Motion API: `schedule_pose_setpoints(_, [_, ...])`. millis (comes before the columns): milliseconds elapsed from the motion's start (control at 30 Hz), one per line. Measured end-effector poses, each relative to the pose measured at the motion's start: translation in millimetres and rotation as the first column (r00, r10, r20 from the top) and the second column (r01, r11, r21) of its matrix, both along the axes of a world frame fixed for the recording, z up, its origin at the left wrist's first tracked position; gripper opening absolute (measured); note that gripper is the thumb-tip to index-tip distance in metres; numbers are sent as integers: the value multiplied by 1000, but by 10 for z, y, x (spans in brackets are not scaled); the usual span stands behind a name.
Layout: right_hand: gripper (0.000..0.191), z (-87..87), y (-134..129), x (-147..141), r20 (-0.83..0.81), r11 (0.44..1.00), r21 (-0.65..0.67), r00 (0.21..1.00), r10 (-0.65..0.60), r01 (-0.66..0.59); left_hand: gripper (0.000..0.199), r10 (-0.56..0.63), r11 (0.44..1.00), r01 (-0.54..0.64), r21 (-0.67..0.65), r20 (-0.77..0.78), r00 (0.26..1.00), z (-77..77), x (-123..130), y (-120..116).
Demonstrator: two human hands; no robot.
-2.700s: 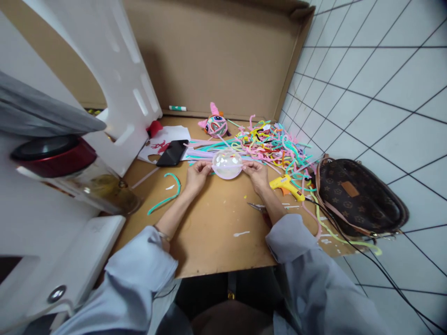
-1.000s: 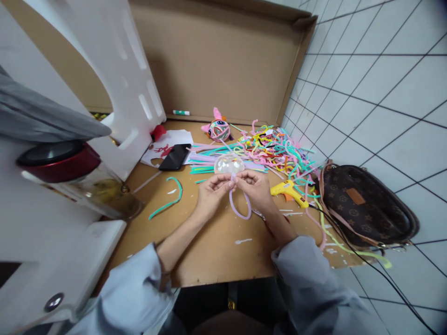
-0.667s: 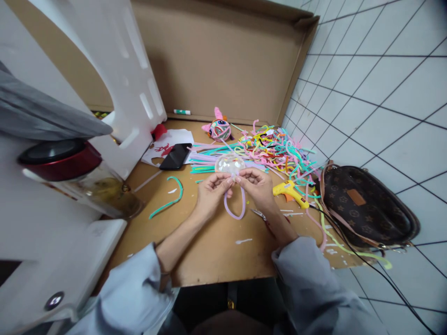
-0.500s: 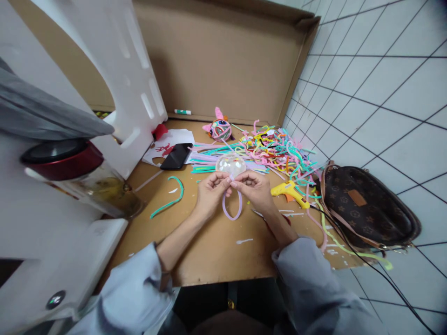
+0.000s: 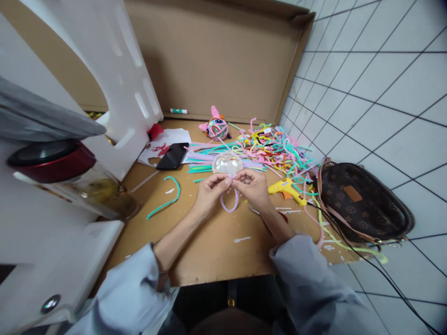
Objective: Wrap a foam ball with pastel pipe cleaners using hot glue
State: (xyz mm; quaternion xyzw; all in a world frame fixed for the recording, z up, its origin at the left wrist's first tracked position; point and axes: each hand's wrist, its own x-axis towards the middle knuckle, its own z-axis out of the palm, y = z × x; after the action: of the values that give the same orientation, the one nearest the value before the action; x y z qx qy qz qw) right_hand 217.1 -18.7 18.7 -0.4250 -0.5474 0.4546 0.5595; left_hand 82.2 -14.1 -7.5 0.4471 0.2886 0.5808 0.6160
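My left hand (image 5: pixel 211 190) and my right hand (image 5: pixel 250 187) meet above the middle of the table, thumbs and fingers pinched together. Between their fingertips they grip a lilac pipe cleaner (image 5: pixel 229 210), whose loop hangs below the hands. Just beyond the fingers is a clear, shiny rounded thing (image 5: pixel 227 164); whether it is joined to the pipe cleaner I cannot tell. Behind it lies a row of straight lilac and green pipe cleaners (image 5: pixel 200 164). A bent green pipe cleaner (image 5: pixel 179 188) lies to the left of my left hand.
A yellow glue gun (image 5: pixel 288 190) with a black cord lies right of my hands, near a brown handbag (image 5: pixel 363 204). Tangled pipe cleaners (image 5: pixel 279 149) and a pink-eared figure (image 5: pixel 216 127) are behind. Leftward are a black phone (image 5: pixel 173 156) and a glass bottle (image 5: pixel 108 190).
The whole view has shifted slightly, so things sit a little further left. The lilac loop hangs slightly shorter below my fingers. Both hands keep their pinch.
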Motion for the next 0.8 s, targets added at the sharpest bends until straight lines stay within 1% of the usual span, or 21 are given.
schedule_pose_setpoints(67, [40,5,-9,4,4,1000,-8,1000,12,-12,35,23,1000,-23,-15,-9,1000,11,1,-8])
schedule_pose_setpoints(233, [45,35,-21,49,-33,991,-37,991,131,-132,34,75,997,-75,-36,-5,997,74,-8,-9])
schedule_pose_setpoints(300, [46,37,-16,67,-45,990,-43,991,130,-132,35,90,996,-91,-22,-40,995,92,-15,-8])
schedule_pose_setpoints(367, [44,27,-11,76,-41,994,-34,994,102,-103,36,83,996,-84,-10,-93,992,98,-20,-19])
schedule_pose_setpoints(467, [37,-6,-10,65,13,997,7,997,76,-77,37,75,997,-77,-9,-162,984,95,-23,-58])
schedule_pose_setpoints(600, [32,-73,22,10,69,997,73,997,19,-24,33,138,990,-138,19,-260,956,79,-32,-82])
schedule_pose_setpoints(667, [30,-108,43,-17,99,995,100,995,-33,23,30,160,987,-157,32,-274,948,65,-35,-67])
schedule_pose_setpoints(700, [29,-121,42,-27,126,989,135,990,-69,52,29,174,985,-168,45,-279,944,56,-36,-57])
schedule_pose_setpoints(800, [29,-139,-55,-27,229,961,237,953,-198,143,25,205,979,-198,55,-279,938,29,-41,-31])
